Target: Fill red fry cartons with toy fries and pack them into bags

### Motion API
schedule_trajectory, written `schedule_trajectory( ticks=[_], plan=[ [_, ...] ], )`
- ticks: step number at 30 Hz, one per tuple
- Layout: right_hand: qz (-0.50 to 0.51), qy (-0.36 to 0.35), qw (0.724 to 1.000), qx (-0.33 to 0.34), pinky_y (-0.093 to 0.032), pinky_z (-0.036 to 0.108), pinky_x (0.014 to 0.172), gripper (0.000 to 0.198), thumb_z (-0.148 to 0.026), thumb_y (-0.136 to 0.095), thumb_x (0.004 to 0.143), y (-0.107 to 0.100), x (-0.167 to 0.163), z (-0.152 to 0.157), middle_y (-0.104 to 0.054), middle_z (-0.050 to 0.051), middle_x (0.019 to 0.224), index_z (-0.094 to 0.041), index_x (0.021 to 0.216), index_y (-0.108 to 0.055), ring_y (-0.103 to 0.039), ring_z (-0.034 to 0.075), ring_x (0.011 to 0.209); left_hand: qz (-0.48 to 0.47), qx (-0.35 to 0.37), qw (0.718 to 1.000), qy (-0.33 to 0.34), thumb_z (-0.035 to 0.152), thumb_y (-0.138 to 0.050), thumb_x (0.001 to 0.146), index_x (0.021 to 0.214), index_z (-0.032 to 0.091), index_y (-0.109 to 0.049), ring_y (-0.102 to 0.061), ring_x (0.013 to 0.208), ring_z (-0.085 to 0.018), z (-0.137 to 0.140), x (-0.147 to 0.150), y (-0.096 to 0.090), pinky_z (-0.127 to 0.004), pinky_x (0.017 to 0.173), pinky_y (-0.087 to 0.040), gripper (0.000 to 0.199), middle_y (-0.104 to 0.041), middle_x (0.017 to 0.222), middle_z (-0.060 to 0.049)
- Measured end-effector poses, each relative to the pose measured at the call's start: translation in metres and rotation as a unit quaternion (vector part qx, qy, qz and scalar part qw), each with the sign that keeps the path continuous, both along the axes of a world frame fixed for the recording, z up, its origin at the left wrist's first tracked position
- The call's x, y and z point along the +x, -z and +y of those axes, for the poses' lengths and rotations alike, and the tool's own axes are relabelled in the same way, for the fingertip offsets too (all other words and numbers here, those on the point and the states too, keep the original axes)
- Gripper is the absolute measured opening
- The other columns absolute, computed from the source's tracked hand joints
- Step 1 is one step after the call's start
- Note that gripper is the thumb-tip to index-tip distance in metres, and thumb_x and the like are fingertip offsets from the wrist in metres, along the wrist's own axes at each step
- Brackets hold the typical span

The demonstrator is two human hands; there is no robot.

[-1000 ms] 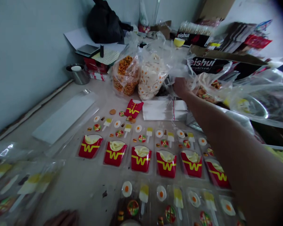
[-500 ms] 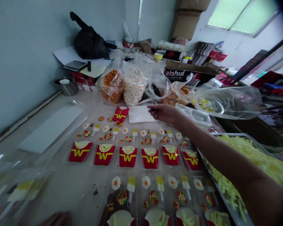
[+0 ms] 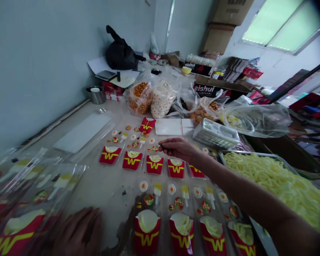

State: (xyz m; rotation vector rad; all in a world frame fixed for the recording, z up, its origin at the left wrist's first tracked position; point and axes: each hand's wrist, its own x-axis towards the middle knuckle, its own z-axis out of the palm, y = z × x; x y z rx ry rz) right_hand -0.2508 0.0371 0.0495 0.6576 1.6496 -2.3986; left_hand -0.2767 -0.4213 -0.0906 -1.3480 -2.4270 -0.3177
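Observation:
My right hand is over the far row of clear plastic trays, its thumb and fingertips pinched together. Whatever is in the pinch is too small to make out. Below it are red fries cartons with a yellow W, such as this carton, filled with pale toy fries. Small toy pieces lie above each carton: fried eggs, ice pops, round pizza-like discs and tiny burgers. At the lower left my left hand is dark and blurred, low over the table beside stacked filled trays.
A metal tray of pale fries stands at the right. Behind are bags of orange pieces and egg pieces, a stack of clear trays and white sheets. A steel cup sits by the wall.
My right hand has come back from the white sheets to above the far row of trays. My left hand shows more at the lower left. The view has shifted.

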Motion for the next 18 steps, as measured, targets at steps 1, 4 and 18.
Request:
schedule_trajectory(
  ticks=[1, 4, 18],
  plan=[
    [0.005, 0.009, 1.000, 0.014, -0.047, 0.015, 0.054, 0.015, -0.019, -0.076, 0.079, 0.004, -0.003, 0.000, -0.076, 0.008, 0.085, -0.012, 0.093, -0.076, -0.061, 0.007, 0.063, 0.017, -0.005, 1.000, 0.003, 0.017, -0.053, 0.083, 0.109, 0.030, -0.075, -0.063, 0.116, -0.034, 0.002, 0.001, -0.004, -0.065, 0.117, -0.032, 0.036, -0.074, 0.119, -0.006],
    [0.034, 0.057, 0.991, 0.112, -0.041, 0.017, 0.050, 0.023, -0.031, -0.082, 0.074, 0.016, -0.017, 0.011, -0.074, 0.004, 0.077, -0.014, 0.088, -0.077, -0.055, 0.006, 0.057, 0.005, 0.011, 1.000, -0.013, 0.020, -0.053, 0.086, 0.108, 0.029, -0.075, -0.064, 0.116, -0.033, 0.007, 0.005, -0.011, -0.062, 0.117, -0.033, 0.032, -0.075, 0.117, -0.006],
    [0.092, -0.130, 0.708, 0.688, -0.044, 0.031, 0.092, 0.020, -0.010, -0.063, 0.088, 0.056, -0.060, 0.028, -0.074, 0.014, 0.102, -0.013, 0.097, -0.080, -0.065, 0.023, 0.100, -0.031, -0.019, 0.999, -0.036, 0.023, -0.049, 0.088, 0.114, 0.028, -0.072, -0.060, 0.123, -0.033, 0.004, 0.009, -0.007, -0.062, 0.117, -0.033, 0.035, -0.072, 0.125, -0.006]
  ],
)
